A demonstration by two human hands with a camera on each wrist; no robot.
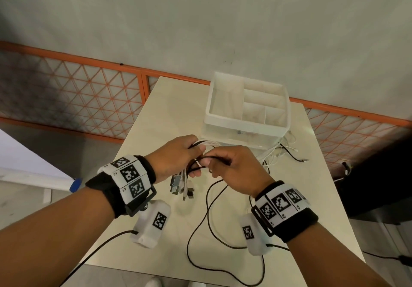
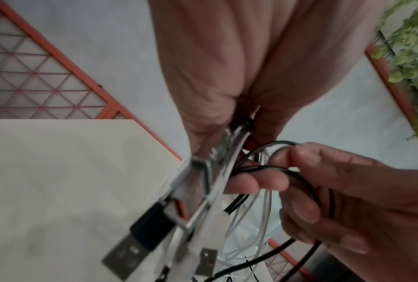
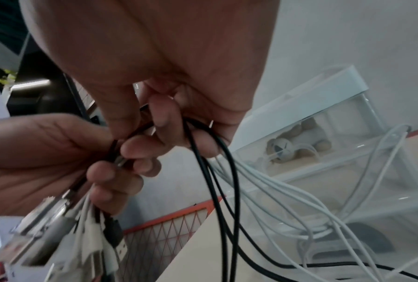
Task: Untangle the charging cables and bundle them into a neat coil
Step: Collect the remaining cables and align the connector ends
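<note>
Your left hand (image 1: pixel 176 156) is held above the table (image 1: pixel 156 117), its fingers curled tight around a bunch of white and black cables (image 1: pixel 201 147); their plugs (image 1: pixel 181 185) hang down below your fist. Just to the right, touching it, your right hand (image 1: pixel 236 168) has its fingers closed on a loop of the black cable (image 1: pixel 209 157), which trails down across the table toward you. Farther right, the loose white cable ends (image 1: pixel 276 152) lie against a clear plastic organizer box (image 1: pixel 245 108) with a divided white tray on top.
</note>
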